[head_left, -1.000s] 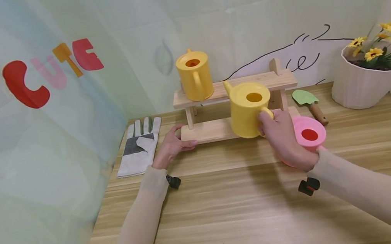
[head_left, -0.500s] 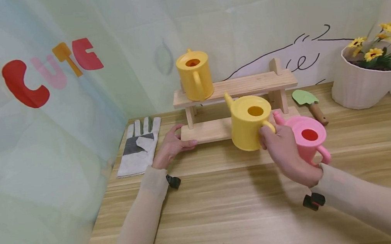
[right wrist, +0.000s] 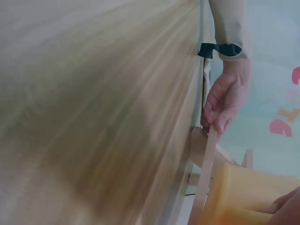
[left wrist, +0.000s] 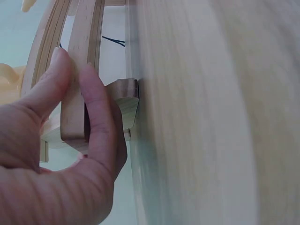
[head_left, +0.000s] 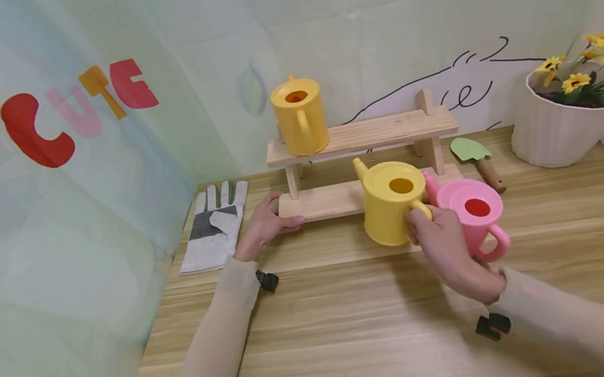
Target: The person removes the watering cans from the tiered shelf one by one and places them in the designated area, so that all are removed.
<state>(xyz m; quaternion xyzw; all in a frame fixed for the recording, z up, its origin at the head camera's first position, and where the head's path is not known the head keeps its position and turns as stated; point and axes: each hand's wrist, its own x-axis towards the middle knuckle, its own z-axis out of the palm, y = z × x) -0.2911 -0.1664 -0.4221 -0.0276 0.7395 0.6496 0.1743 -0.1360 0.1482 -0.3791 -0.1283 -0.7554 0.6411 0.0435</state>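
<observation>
My left hand (head_left: 268, 221) pinches the left end of the lower board of a two-tier wooden shelf (head_left: 330, 201); in the left wrist view, thumb and fingers (left wrist: 98, 112) lie on either side of that board. With curled fingers my right hand (head_left: 450, 250) grips the handle of a yellow watering can (head_left: 390, 210), its spout turned back and left. This can is in front of the lower board; whether it touches anything below cannot be told. Just right of it is a pink watering can (head_left: 467, 198), partly hidden by my hand. Another yellow watering can (head_left: 301, 119) stands on the upper board's left end.
A work glove (head_left: 214, 232) lies on the wood-grain table (head_left: 346, 328) left of the shelf. To the right are a small green trowel (head_left: 474, 155) and a white pot (head_left: 550, 125) of yellow flowers. A fabric backdrop (head_left: 205, 71) rises behind.
The yellow watering can in my right hand has come down and toward me, lately shifting slightly right toward the pink one. My left hand keeps its place on the shelf.
</observation>
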